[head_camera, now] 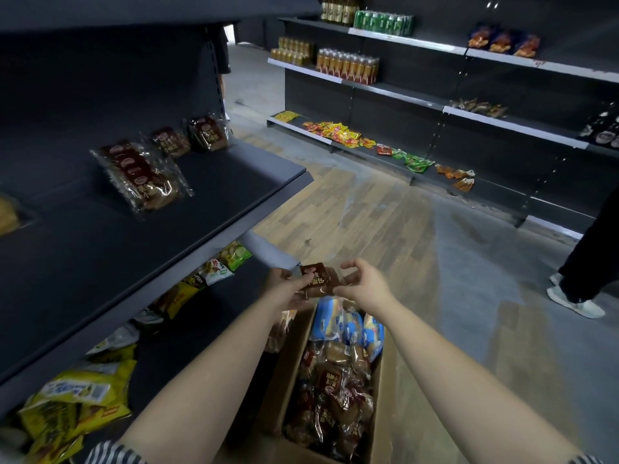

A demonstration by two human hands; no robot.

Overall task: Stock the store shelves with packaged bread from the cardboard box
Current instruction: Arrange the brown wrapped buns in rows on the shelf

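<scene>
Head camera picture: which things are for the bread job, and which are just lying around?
For the job: left hand, right hand, small bread pack they hold, cardboard box, bread packs in it, bread on the shelf.
Just lying about: drink cans, snack packets, yellow bags, someone's shoe.

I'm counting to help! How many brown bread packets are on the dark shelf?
3. Big brown clear-wrapped bread packet nearest, middle packet behind it, far packet beyond that. More may hide off-frame left.
</scene>
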